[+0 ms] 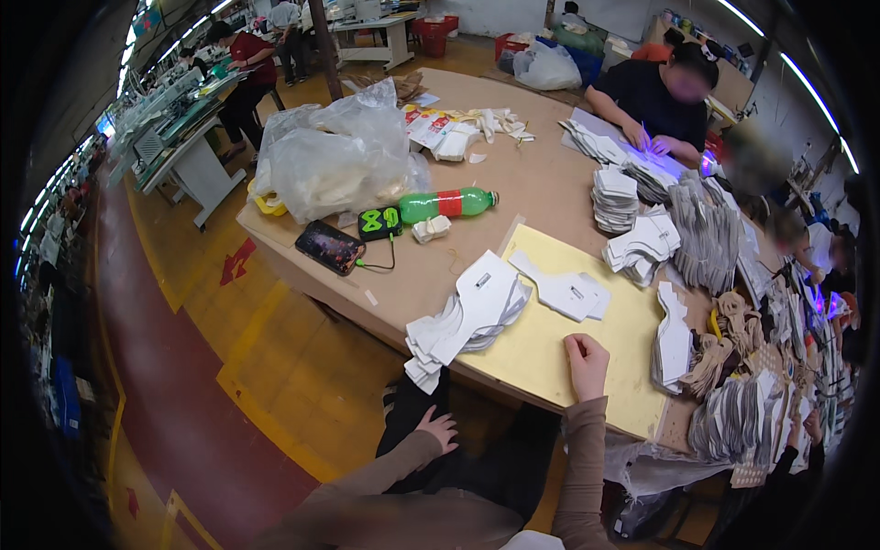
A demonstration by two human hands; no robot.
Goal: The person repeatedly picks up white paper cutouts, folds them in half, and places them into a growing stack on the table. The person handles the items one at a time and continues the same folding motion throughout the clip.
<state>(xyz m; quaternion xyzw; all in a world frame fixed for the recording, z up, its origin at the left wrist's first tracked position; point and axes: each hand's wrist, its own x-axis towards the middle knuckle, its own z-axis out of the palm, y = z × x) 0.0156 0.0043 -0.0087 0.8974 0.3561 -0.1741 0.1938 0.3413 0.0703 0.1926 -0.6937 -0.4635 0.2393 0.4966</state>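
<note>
— What can you not see well?
— My left hand (pixel 438 429) lies open on my dark lap, below the table edge.

— And the right?
— My right hand (pixel 586 364) rests loosely curled, holding nothing, on the smooth yellow board (pixel 541 344), near flat white cut pieces (pixel 467 316).

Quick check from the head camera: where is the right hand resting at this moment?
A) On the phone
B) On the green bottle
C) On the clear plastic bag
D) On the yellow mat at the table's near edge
D: the right hand lies knuckles-up on the yellow mat, just in front of the white cut pieces; the green bottle, phone and clear plastic bag sit farther off, untouched.
</note>
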